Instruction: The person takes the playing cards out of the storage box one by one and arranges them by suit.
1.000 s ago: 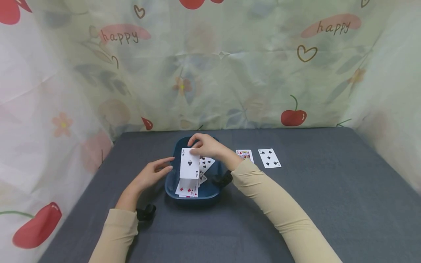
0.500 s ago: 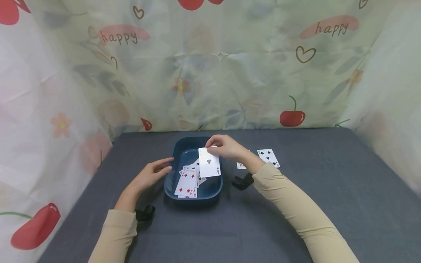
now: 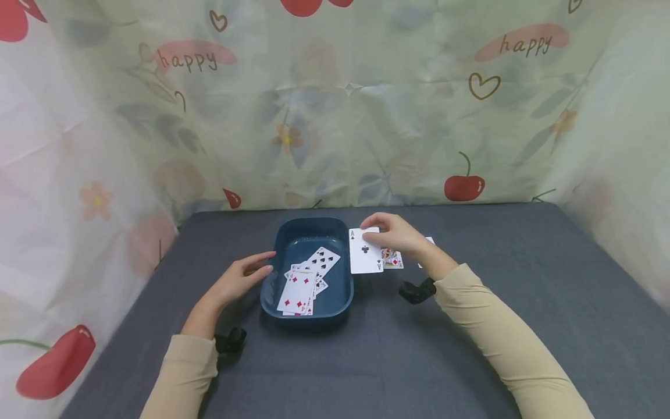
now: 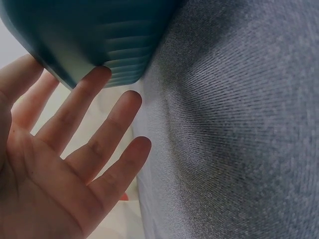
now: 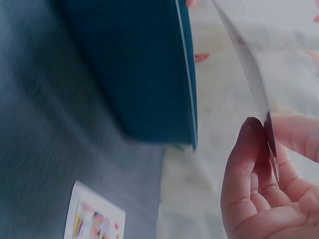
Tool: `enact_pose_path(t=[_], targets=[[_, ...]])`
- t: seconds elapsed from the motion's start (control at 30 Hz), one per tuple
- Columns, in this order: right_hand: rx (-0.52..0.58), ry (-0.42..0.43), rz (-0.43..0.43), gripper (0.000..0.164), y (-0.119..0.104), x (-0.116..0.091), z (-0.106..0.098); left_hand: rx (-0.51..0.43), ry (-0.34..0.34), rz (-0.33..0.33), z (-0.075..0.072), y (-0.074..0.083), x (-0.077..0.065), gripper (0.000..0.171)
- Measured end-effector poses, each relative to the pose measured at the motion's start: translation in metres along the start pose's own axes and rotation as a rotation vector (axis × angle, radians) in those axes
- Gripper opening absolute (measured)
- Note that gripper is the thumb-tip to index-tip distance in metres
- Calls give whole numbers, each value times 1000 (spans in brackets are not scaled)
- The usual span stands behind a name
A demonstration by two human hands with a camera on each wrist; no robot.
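My right hand pinches an ace of clubs by its top edge, thumb on the face. The card is in the air just right of a dark blue plastic tub. In the right wrist view, the ace appears nearly edge-on between thumb and fingers. My left hand has its fingers extended at the tub's left rim; the left wrist view shows fingertips against the tub wall. Inside the tub lie several loose cards, including a four of diamonds and a spades card.
A diamond face card lies on the grey cloth right of the tub, partly covered by the ace. Beyond it, another card is mostly hidden behind my right hand. A printed curtain stands at the back and sides.
My right hand has carried the ace of clubs rightward from above the tub to beyond its right rim, uncovering the spades card inside. The left hand has stayed in place.
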State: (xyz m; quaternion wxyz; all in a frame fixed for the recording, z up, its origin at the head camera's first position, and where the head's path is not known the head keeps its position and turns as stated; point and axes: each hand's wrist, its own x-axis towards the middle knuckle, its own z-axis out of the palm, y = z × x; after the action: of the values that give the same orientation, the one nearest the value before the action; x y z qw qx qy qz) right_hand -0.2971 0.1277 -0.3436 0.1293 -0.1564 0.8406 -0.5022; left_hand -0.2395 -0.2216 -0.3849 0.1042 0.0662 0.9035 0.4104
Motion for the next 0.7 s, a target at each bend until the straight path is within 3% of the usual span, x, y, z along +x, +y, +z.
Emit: enact_pose_path(t=[0.27,0.7], targets=[[-39,101,68,35,30,-15,-33,-4,3,11,1,-1,0,50],[-10,243,270,43,83,-35,-87,-5,9,9,1,1,0,49]])
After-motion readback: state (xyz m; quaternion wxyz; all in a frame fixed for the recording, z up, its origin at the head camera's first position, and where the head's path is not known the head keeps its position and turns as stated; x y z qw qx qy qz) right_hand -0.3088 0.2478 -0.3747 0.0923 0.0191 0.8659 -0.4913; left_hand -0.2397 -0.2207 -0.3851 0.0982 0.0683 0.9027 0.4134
